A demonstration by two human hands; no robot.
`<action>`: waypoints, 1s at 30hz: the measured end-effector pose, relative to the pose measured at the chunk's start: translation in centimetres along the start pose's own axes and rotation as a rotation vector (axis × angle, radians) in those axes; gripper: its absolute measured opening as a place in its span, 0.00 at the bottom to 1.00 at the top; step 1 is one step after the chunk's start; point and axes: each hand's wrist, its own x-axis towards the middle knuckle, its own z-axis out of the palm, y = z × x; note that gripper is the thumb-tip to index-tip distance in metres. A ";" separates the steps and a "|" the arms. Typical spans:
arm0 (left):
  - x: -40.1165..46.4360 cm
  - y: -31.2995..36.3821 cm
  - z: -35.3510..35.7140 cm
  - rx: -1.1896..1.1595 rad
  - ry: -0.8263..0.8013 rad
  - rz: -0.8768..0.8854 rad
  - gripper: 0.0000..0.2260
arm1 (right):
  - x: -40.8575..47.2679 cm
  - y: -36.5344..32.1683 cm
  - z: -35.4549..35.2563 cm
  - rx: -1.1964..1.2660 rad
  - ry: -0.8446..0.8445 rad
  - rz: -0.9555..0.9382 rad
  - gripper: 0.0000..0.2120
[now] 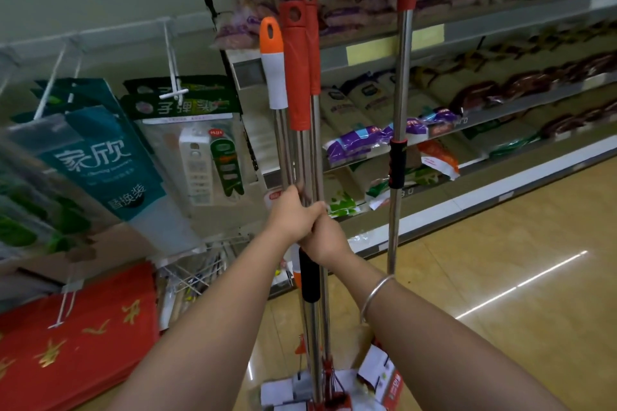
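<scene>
In shop aisle, left hand (pixel 293 217) and right hand (pixel 325 238) both clench bundle of mop handles (pixel 302 157), upright, touching each other; fourth mop (pixel 399 130) stands apart, beside shelves (pixel 467 33).

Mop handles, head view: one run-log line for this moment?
left hand: grips mop handles | right hand: grips them just below | lone pole: upright, apart, right

We see a lone pole (pixel 400 77) w/ red grip standing apart on the right. Behind it, shelves (pixel 500 13) hold purple bags (pixel 360 143) etc. On the left, teal packs (pixel 100 157) & a power-strip pack (pixel 200 157) hang from hooks (pixel 172 67), red mats (pixel 76 344) below. Tan floor (pixel 517 260).
</scene>
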 end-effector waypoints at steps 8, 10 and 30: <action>-3.6 0.0 -1.7 0.039 -0.057 0.081 0.15 | -4.2 -0.8 -0.5 -0.022 -0.041 0.027 0.11; -4.8 -0.2 -2.0 0.059 -0.081 0.111 0.14 | -5.3 -0.8 -0.4 -0.014 -0.024 0.046 0.07; -19.7 -0.2 -4.9 0.202 -0.049 0.198 0.15 | -18.2 -0.6 0.3 -0.195 -0.132 -0.159 0.24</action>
